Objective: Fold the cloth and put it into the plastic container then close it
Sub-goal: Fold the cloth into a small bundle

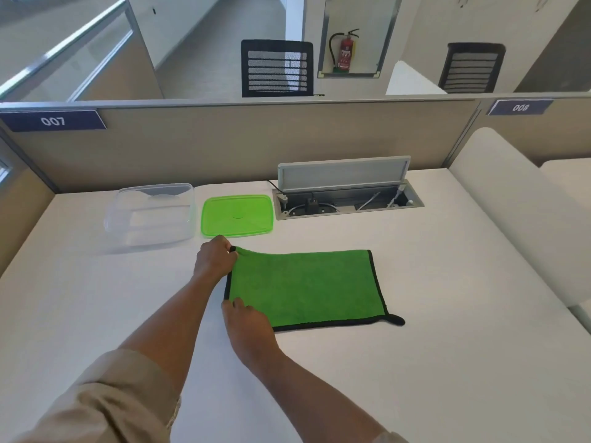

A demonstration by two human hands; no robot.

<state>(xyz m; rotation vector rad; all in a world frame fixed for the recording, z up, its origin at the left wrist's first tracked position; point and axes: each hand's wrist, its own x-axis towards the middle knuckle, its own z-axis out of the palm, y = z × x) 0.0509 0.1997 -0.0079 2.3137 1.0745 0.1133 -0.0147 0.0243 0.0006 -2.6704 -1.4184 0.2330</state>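
A green cloth (307,287) with black edging lies flat on the white desk (415,362), folded into a rectangle. My left hand (215,257) pinches its far left corner. My right hand (246,324) grips its near left corner. The clear plastic container (150,215) stands open at the back left of the desk, with nothing in it. Its green lid (237,215) lies flat just right of it, a little beyond the cloth.
An open cable box (345,193) with plugs and wires is sunk into the desk behind the cloth. A beige partition (224,142) closes off the back. A raised white divider (518,199) runs along the right side.
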